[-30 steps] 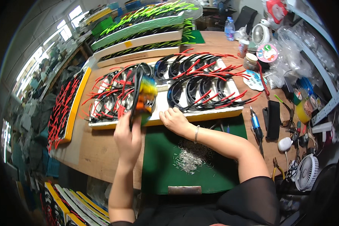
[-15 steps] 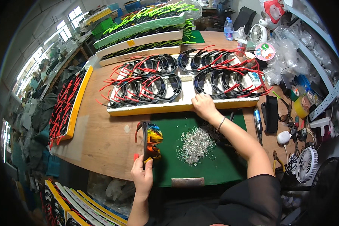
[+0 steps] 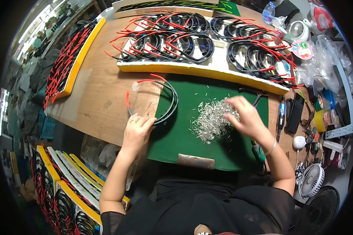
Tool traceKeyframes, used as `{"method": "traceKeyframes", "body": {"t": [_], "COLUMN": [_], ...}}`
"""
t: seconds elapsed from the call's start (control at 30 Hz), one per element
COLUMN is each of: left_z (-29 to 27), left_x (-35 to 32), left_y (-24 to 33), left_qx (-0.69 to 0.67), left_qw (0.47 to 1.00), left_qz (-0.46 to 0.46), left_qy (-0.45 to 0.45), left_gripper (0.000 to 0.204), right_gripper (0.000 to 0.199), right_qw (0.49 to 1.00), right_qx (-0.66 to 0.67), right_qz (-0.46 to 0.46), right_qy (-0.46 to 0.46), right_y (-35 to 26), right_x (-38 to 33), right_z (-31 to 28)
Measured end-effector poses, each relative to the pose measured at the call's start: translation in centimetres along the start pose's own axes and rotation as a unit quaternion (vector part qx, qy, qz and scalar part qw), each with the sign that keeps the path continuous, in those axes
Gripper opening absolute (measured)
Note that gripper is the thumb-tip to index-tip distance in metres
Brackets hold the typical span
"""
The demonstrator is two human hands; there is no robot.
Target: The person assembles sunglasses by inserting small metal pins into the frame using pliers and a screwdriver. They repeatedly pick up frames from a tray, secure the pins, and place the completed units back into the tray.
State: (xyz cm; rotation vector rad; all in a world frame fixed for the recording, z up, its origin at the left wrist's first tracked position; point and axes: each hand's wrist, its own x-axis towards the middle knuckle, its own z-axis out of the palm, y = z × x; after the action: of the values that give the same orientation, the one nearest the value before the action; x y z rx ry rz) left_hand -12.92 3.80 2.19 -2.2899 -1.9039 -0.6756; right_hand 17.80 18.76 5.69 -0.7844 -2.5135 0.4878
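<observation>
My left hand (image 3: 137, 131) is closed on a pair of sports sunglasses (image 3: 174, 102) with a dark frame and red-tipped temples, held over the left edge of the green mat (image 3: 168, 147). The lens is turned away from view. Over the right side of a heap of small silver pins (image 3: 210, 121), my right hand (image 3: 249, 115) has its thumb and fingers apart, with nothing visible between them. Whether its fingertips touch the pins I cannot tell.
Beyond the mat stands a white foam tray (image 3: 176, 69) with a yellow side, filled with similar red-tipped sunglasses. Another filled tray (image 3: 76, 66) is at the left. A pen-shaped electric screwdriver (image 3: 281, 117), a green-handled tool (image 3: 258, 151) and a small fan (image 3: 312, 180) are at the right.
My right hand has left the foam tray's front edge and come back to the pin heap. My left hand has turned the sunglasses, so the colourful lens no longer shows. The view has shifted downward.
</observation>
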Motion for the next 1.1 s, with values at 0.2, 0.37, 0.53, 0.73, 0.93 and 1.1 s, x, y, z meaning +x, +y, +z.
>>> {"method": "traceKeyframes", "body": {"t": [0.2, 0.37, 0.53, 0.73, 0.93, 1.1], "left_z": [-2.1, -3.8, -3.6, -1.5, 0.3, 3.0], "left_x": [0.2, 0.7, 0.4, 1.2, 1.3, -0.5], "left_y": [-4.4, -1.6, 5.7, 8.3, 8.4, 11.5], "left_qx": [-0.041, -0.067, -0.182, -0.209, -0.238, -0.542], "left_qw": [0.999, 0.990, 0.970, 0.948, 0.944, 0.828], "left_qz": [-0.007, 0.040, 0.158, 0.237, 0.224, -0.146], "left_qy": [0.025, 0.113, 0.012, -0.036, -0.038, -0.021], "left_gripper": [0.017, 0.012, 0.014, 0.015, 0.020, 0.043], "right_gripper": [0.034, 0.031, 0.029, 0.027, 0.029, 0.016], "right_qw": [0.996, 0.987, 0.839, 0.724, 0.634, 0.853], "right_qx": [0.051, 0.118, 0.488, 0.572, 0.727, 0.499], "right_qz": [0.053, 0.096, 0.227, 0.268, 0.226, 0.059], "right_qy": [-0.053, -0.060, -0.079, -0.279, -0.138, -0.143], "right_y": [-2.1, -2.7, -3.9, -3.9, -6.1, -8.8], "right_x": [-4.1, -4.8, -4.3, -7.3, -9.7, -9.5], "right_z": [1.0, 0.4, -0.6, -0.4, -3.1, -3.9]}}
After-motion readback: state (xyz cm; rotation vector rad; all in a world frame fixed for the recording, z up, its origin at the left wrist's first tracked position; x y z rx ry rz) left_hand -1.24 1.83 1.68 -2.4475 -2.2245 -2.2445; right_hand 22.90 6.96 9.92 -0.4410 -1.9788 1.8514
